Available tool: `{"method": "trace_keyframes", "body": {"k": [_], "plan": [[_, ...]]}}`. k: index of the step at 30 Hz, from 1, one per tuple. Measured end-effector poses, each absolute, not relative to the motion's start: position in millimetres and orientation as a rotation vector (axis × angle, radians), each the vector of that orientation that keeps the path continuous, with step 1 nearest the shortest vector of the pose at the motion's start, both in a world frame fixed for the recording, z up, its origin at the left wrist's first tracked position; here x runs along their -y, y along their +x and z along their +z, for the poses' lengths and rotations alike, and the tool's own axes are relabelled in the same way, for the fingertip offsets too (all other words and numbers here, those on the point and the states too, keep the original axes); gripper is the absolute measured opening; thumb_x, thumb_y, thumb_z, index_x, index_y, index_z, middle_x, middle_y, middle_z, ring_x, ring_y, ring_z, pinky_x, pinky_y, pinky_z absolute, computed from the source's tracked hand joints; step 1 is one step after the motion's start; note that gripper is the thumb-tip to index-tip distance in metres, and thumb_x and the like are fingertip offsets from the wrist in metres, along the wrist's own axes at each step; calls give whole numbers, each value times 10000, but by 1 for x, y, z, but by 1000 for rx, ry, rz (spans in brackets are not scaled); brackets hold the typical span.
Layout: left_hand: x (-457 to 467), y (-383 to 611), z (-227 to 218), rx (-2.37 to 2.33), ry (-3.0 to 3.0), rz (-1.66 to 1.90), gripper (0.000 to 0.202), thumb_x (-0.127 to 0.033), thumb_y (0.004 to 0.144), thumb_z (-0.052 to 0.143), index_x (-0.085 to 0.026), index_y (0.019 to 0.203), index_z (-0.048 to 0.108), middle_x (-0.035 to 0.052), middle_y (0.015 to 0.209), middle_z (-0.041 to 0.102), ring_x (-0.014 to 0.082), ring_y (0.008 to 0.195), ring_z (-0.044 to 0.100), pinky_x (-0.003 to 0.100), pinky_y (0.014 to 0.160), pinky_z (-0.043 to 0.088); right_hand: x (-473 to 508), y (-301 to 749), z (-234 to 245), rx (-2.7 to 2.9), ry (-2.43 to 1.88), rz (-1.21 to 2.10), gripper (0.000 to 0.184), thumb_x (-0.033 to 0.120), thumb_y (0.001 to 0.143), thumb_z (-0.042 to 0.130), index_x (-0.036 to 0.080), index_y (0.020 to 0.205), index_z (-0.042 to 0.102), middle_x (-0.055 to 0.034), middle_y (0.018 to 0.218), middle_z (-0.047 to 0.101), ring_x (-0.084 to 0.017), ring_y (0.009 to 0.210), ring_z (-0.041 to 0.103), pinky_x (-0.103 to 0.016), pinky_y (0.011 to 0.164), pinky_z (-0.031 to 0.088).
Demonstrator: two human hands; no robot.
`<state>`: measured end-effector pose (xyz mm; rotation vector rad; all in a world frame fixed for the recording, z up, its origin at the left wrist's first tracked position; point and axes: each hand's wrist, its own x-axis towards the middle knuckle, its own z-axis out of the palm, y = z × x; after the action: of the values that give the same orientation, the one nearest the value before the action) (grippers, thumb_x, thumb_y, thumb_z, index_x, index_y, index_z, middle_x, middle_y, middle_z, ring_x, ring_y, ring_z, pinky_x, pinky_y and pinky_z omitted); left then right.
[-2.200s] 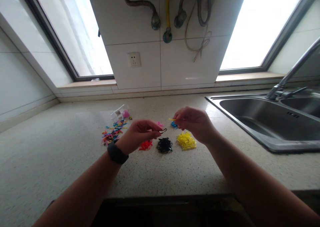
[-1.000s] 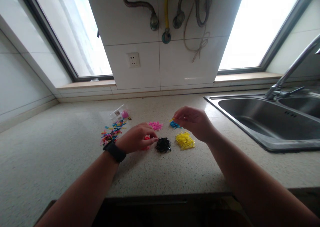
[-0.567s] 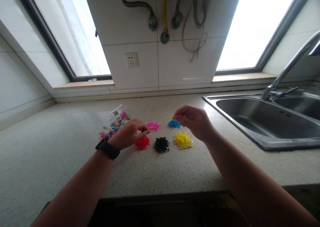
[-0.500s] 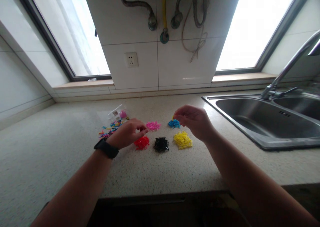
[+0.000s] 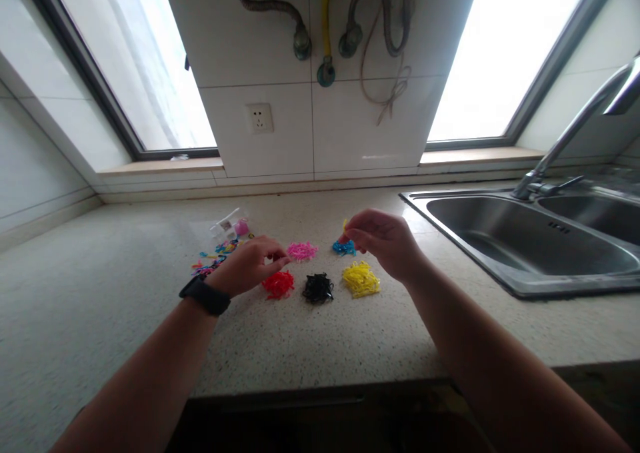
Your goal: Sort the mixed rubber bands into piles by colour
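My right hand [image 5: 383,240] pinches a small yellow rubber band [image 5: 345,225] between thumb and fingertips. It hovers just above a blue pile of bands [image 5: 344,247], partly covering it. My left hand [image 5: 250,263], with a black band on its wrist, hangs beside the red pile [image 5: 279,284]. Its thumb and fingers are slightly apart, and nothing shows between them. Close to its fingertips lies the pink pile [image 5: 302,251]. A black pile [image 5: 318,288] and a yellow pile [image 5: 361,279] sit between the hands. Mixed-colour bands [image 5: 206,264] lie partly hidden behind my left hand.
A clear plastic bag [image 5: 227,225] with something pink in it lies behind the mixed bands. To the right, a steel sink [image 5: 500,246] with a faucet [image 5: 565,133] is set into the speckled counter [image 5: 300,346]. The tiled wall carries a socket [image 5: 259,118] and hoses.
The whole view has shifted slightly, moving the scene a little to the left. The yellow band now shows more clearly at my right fingertips. Both hands stay nearly in place over the counter.
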<state>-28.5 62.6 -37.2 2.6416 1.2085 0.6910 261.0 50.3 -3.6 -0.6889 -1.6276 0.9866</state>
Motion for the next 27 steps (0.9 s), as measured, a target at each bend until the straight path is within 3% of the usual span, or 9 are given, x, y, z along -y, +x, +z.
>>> {"method": "trace_keyframes", "body": {"k": [10, 17, 27], "plan": [[-64, -31, -39, -1214, 2637, 693, 228, -348, 951, 572, -194, 907, 734, 40, 826, 694, 169, 787, 600, 315, 743, 447, -55, 271, -3, 1696, -682, 988, 196, 359, 774, 765, 216, 834, 644, -8, 734, 716, -112, 613, 626, -261, 522, 465], [-64, -31, -40, -1220, 2635, 679, 230, -343, 956, 566, -193, 896, 729, 35, 820, 687, 164, 785, 592, 316, 741, 439, -71, 308, 1, 1882, -857, 735, 170, 358, 816, 712, 206, 851, 645, -25, 761, 715, -137, 679, 643, -289, 595, 484], [-62, -30, -37, -1238, 2617, 666, 243, -356, 955, 562, -188, 902, 728, 38, 818, 688, 162, 766, 594, 312, 725, 442, -84, 336, -19, 2518, -1287, 972, 65, 243, 807, 626, 183, 829, 635, -38, 765, 733, -149, 657, 623, -269, 581, 435]]}}
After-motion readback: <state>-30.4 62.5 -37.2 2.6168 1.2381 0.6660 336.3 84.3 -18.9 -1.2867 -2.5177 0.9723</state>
